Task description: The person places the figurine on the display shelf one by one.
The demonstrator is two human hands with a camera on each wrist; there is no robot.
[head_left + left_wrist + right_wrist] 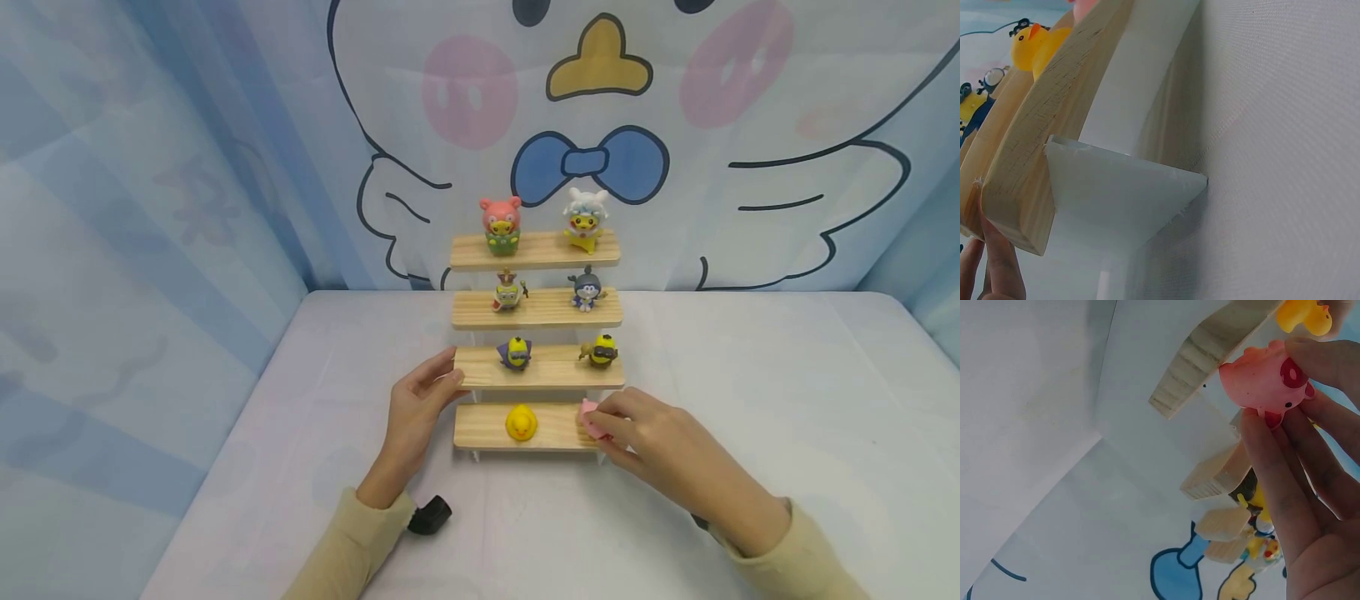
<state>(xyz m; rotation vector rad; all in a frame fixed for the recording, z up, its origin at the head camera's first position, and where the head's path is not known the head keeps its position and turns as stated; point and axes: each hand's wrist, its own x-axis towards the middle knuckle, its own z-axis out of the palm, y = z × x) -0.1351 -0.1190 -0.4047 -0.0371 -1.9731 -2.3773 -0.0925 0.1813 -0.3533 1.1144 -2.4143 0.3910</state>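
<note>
A tiered wooden display shelf (487, 427) stands on the table, its planks on pale clear supports (1122, 187). My left hand (420, 404) holds the left end of the second-lowest plank (480, 367), thumb near its end; in the left wrist view only some fingers (1004, 262) show. At the right end of the lowest plank, my right hand (645, 433) pinches a small pink pig figure (1263, 381) between thumb and fingers. In the right wrist view the pig's base touches or nearly touches the plank. A yellow rubber duck (521, 422) sits left of the pig.
Two yellow figures, one caped (515, 354) and one in goggles (602, 352), stand on the second-lowest plank. Higher up are a crowned figure (507, 293), a grey-capped figure (587, 292), a pink-hooded figure (501, 227) and a white-hooded figure (584, 221). A printed curtain (675, 233) hangs behind.
</note>
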